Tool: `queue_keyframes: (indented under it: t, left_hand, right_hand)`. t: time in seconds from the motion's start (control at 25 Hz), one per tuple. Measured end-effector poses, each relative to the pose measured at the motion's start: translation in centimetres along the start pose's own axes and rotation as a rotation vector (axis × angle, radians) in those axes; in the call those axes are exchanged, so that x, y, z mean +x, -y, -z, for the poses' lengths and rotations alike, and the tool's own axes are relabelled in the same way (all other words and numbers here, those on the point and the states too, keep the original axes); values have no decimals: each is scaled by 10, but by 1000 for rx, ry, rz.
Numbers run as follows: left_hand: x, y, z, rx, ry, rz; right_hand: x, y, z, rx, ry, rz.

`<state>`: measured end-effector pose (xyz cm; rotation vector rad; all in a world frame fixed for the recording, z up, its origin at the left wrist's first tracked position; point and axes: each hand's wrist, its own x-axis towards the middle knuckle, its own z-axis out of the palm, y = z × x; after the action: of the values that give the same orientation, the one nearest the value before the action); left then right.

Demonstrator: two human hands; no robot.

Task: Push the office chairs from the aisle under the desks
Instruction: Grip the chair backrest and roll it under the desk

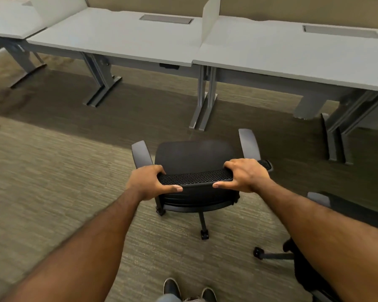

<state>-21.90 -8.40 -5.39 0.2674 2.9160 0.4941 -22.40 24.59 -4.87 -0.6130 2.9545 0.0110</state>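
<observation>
A black office chair (194,158) with grey armrests stands on the carpet in the aisle, facing a row of grey desks (118,38). My left hand (150,182) grips the left end of its mesh backrest top. At the right end of the same backrest edge my right hand (244,176) is closed on it. The chair's seat front is a short way off the desk legs (202,110), between the middle desk and the right desk (292,55). Part of a second black chair (327,205) shows at the right, behind my right forearm.
White divider panels (210,20) stand on the desktops between seats. Metal desk legs (100,83) rest on the floor under each desk edge. The second chair's wheeled base (271,255) sticks out near my right side. My shoes (188,289) are at the bottom.
</observation>
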Motion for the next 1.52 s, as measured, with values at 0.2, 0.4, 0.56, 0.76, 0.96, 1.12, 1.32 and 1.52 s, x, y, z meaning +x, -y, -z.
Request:
queue_keyframes:
  t: [0.2, 0.4, 0.56, 0.76, 0.96, 1.12, 1.32, 1.52]
  left_hand:
    - [43, 31, 18, 7, -15, 10]
    - [97, 74, 44, 24, -20, 16]
    - [139, 111, 64, 44, -27, 12]
    - [188, 150, 85, 50, -11, 30]
    - [236, 187, 107, 51, -18, 54]
    - [280, 223, 126, 46, -16, 87]
    - [334, 268, 141, 17, -70, 122]
    - [394, 306, 164, 21, -72, 153]
  right_hand:
    - [63, 0, 7, 4, 5, 29]
    - [141, 6, 16, 23, 2, 46]
    - [204, 14, 16, 41, -16, 49]
    - [283, 17, 25, 51, -22, 72]
    - [357, 20, 33, 34, -67, 115]
    - [422, 23, 43, 49, -64, 146]
    - [505, 25, 48, 39, -105, 198]
    - [584, 27, 60, 54, -105, 197]
